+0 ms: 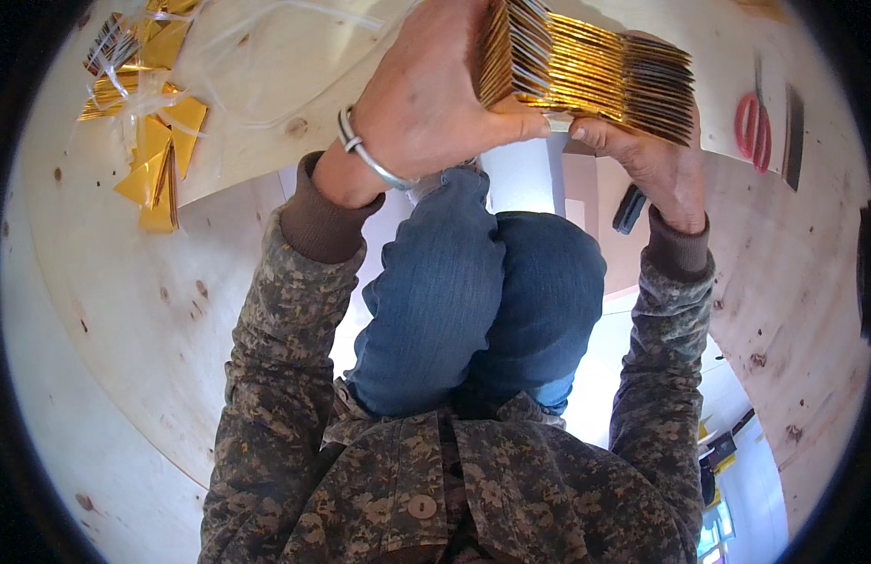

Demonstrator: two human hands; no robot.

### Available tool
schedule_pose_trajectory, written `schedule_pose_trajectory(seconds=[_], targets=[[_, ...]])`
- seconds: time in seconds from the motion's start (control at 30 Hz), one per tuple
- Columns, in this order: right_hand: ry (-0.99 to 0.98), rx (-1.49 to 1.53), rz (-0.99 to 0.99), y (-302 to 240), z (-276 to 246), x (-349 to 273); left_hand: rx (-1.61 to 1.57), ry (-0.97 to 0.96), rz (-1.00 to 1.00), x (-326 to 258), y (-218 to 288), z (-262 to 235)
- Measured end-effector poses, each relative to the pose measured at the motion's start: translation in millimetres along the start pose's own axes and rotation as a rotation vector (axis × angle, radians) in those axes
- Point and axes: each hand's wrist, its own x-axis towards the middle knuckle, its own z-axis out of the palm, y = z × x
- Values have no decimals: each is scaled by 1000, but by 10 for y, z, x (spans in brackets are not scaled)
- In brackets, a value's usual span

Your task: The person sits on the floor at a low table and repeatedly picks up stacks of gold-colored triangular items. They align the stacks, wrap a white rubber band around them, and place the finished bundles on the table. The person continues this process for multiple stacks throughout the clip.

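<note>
A thick stack of shiny gold cards (pixel 586 70) is held between both hands at the top of the view, fanned out on edge above my knees. My left hand (pixel 426 99), with a metal bangle on the wrist, grips the stack's left end with the thumb under it. My right hand (pixel 656 160) holds the right end from below. Both sleeves are camouflage with brown cuffs. My crossed legs in blue jeans (pixel 473 301) are below the stack.
A light plywood table (pixel 266 113) curves around me. Loose gold sheets and clear plastic wrap (pixel 154 122) lie on it at the upper left. Red-handled scissors (pixel 753 127) and a dark strip (pixel 793 132) lie at the upper right.
</note>
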Motion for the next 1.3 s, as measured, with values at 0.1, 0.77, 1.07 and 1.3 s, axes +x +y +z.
schedule_pose_trajectory(seconds=[0.1, 0.77, 1.07, 1.3], targets=[[-22, -100, 21, -250, -14, -108, -169, 24, 17, -140, 161, -50], [151, 141, -150, -1616, 279, -1638, -497, 53, 133, -1380, 1558, -208], [247, 103, -290, -1710, 289, -2238, -483, 11, 258, -1695, 1873, -45], [275, 293, -265, -1717, 358, -2466, -401, 56, 251, -1904, 2211, -13]])
